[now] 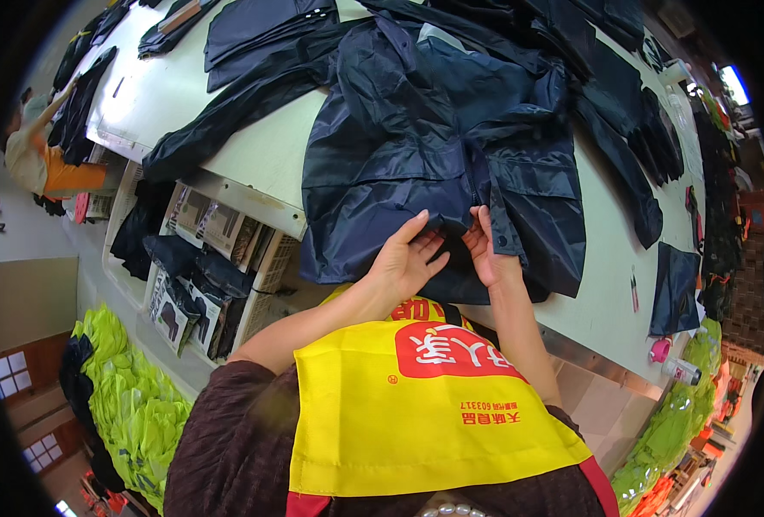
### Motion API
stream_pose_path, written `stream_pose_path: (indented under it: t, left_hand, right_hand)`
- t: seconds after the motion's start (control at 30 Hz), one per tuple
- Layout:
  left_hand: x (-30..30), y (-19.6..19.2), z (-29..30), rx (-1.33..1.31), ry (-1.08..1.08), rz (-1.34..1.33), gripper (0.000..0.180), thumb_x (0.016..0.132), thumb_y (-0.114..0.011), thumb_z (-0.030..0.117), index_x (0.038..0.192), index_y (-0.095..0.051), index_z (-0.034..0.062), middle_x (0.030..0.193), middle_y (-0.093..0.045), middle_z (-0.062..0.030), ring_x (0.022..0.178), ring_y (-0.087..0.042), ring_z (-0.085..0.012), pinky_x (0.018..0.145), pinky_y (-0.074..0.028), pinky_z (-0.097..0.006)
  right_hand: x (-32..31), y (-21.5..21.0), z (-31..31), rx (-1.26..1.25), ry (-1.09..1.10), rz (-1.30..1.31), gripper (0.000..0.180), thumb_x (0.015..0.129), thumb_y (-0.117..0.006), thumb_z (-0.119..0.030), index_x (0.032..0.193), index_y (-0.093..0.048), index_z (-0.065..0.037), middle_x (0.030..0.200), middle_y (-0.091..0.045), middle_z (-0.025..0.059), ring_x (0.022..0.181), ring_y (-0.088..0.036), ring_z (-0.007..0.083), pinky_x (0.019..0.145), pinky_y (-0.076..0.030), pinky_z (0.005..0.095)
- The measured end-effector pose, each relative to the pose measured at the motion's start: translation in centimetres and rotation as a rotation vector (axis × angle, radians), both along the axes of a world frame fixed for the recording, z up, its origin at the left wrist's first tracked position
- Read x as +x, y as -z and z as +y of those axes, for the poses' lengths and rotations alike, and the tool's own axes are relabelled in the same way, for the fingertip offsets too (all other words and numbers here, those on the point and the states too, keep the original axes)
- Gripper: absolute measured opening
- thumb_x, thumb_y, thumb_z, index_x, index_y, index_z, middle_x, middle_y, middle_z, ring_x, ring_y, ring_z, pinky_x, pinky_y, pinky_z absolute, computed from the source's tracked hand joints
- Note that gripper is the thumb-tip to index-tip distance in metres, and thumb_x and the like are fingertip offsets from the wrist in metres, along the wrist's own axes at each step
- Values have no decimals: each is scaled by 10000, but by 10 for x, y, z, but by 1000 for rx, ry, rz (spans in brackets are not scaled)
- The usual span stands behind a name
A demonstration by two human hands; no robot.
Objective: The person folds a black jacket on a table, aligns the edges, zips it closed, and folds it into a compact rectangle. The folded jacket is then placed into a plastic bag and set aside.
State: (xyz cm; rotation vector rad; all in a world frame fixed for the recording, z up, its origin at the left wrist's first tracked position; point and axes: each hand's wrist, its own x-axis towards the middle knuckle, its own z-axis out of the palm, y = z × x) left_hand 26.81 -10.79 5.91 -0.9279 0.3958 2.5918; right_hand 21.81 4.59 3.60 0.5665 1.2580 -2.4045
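Observation:
A dark navy waterproof jacket point(399, 146) lies front up on the pale table, its sleeves spread outward and its lower hem draped over the near edge. My left hand point(408, 258) rests against the lower front of the jacket, palm turned up, thumb and fingers apart. Close to its right, my right hand point(489, 254) pinches the front opening edge near the hem, beside a placket with snap buttons point(502, 241). Some fingertips of the right hand are hidden by the fabric.
Folded dark garments point(266, 39) lie at the table's far side. White crates point(266, 280) with packaged garments stand under its left edge. Bright yellow-green garments point(132, 396) are heaped at lower left. Small scissors point(633, 291) lie at right. Another person point(42, 159) stands far left.

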Motion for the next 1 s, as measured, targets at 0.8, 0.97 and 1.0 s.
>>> stream_pose_path:
  t: [0.8,0.97,1.0]
  left_hand:
    - [-61,2,32,-426,554,222,267,875,-587,297,859,-644,37,809,-658,-84,680,-622,-202,662,-512,-276]
    - [-67,-15,25,-397,632,261,392,851,-627,391,977,-646,20,985,-662,-93,868,-624,-173,830,-479,-287]
    - [-66,-18,22,-395,625,252,415,847,-629,399,1007,-634,16,1009,-656,-94,908,-615,-176,850,-471,-290]
  right_hand:
    - [36,-4,15,28,168,-66,199,806,-719,-211,935,-628,-90,824,-626,17,712,-566,104,605,-467,235]
    - [30,-13,27,-16,-20,-33,187,793,-728,-148,928,-630,-64,800,-606,24,687,-541,99,573,-439,206]
    - [29,-14,30,-34,-31,-42,175,798,-722,-150,919,-626,-65,786,-605,23,670,-538,94,558,-430,200]
